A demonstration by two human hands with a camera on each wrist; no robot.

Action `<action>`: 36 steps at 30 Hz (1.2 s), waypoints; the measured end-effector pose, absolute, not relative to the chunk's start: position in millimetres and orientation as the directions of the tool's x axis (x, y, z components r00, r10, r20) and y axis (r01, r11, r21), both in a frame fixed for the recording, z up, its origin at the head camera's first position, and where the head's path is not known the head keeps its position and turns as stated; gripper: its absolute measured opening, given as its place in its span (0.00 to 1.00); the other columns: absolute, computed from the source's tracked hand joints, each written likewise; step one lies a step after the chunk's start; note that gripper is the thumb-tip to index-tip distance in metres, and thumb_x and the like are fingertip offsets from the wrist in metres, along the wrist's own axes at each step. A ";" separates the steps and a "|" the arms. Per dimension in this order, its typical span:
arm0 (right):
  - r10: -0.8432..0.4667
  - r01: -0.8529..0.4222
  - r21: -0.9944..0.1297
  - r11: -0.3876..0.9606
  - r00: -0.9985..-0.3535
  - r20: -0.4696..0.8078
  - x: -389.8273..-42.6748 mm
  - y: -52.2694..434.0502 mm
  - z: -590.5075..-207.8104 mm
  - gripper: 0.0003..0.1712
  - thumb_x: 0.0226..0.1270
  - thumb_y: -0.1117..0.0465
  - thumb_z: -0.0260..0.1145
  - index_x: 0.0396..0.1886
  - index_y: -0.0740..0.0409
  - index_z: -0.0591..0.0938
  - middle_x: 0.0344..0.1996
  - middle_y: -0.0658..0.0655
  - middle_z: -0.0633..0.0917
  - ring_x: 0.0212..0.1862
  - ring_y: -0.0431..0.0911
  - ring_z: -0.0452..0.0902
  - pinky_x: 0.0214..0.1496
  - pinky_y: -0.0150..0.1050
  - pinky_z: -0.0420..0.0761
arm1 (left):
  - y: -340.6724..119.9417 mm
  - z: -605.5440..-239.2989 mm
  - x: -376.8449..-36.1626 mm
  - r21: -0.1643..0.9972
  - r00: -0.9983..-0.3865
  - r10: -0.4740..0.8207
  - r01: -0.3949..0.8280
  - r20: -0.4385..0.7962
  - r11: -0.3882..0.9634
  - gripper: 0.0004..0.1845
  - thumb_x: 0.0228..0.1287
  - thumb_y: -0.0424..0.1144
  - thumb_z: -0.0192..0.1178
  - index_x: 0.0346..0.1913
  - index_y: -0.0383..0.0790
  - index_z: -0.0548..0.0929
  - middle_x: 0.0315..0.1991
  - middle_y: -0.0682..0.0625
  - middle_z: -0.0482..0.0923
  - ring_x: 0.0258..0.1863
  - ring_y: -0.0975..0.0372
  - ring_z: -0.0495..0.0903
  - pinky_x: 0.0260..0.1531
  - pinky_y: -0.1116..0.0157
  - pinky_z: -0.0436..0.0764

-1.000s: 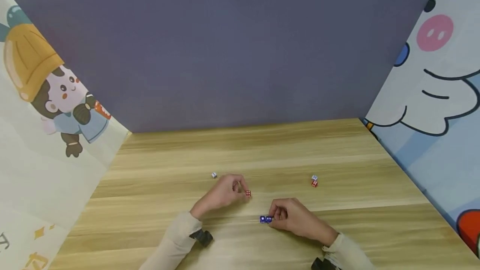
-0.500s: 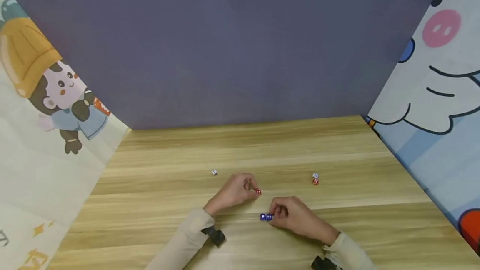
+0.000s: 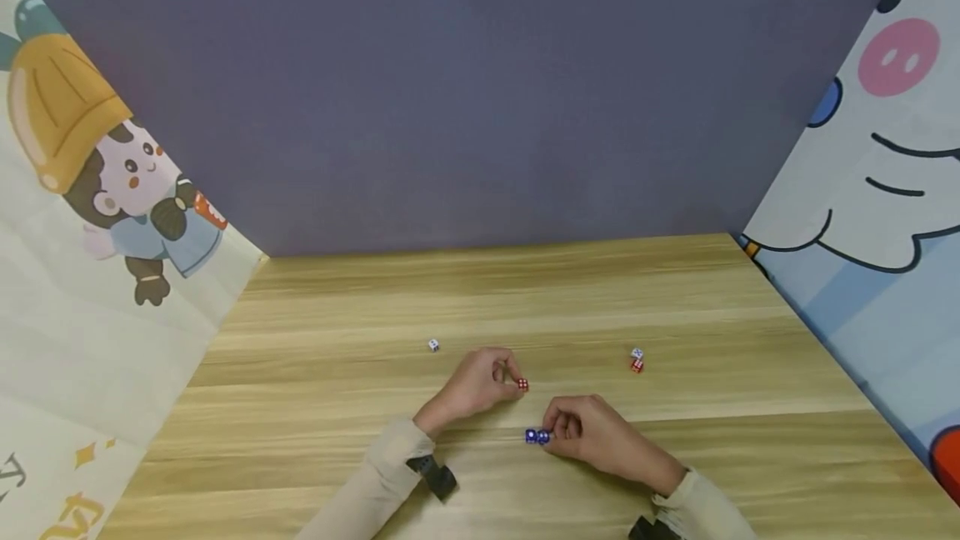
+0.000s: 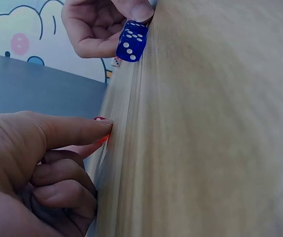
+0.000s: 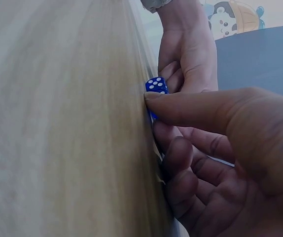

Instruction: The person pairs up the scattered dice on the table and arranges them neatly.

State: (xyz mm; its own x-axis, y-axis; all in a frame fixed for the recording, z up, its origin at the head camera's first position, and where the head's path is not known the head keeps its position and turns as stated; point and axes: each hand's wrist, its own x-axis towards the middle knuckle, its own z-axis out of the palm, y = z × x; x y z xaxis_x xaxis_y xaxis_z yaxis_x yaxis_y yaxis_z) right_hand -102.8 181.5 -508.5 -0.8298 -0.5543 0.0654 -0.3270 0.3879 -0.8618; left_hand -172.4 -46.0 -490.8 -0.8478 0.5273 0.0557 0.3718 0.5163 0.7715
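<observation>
Right hand (image 3: 592,437) pinches the blue dice (image 3: 537,437) with thumb and fingertips, two small blue cubes with white pips side by side on the wooden table (image 3: 315,407), near its front edge. Remaining fingers curled under, wrist low on the table. Left hand (image 3: 480,382) pinches a red die (image 3: 522,385) (white pips) at its fingertips, just beyond and left of the blue pair; other fingers curled into the palm. A white die (image 3: 432,345) lies apart to the left. A white-and-red pair of dice (image 3: 637,360) sits touching, well off to the right.
</observation>
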 end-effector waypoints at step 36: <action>-0.651 -0.430 -0.811 0.397 -0.754 0.081 -100.6 185.8 -501.6 0.16 0.62 0.60 0.74 0.47 0.52 0.81 0.27 0.42 0.80 0.26 0.31 0.73 0.27 0.30 0.77 | -50.0 -495.3 -173.8 0.798 -0.840 0.543 0.345 0.028 0.494 0.08 0.54 0.34 0.74 0.34 0.42 0.84 0.15 0.55 0.70 0.14 0.70 0.64 0.15 0.73 0.64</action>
State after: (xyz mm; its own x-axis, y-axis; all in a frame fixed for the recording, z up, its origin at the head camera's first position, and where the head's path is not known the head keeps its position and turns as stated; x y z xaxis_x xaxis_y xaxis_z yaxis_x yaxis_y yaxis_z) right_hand -100.6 185.8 -501.6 -0.7544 -0.6514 0.0809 -0.4300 0.3972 -0.8108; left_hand -173.8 -50.0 -495.3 -0.8395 0.5427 0.0275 0.3454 0.4938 0.7980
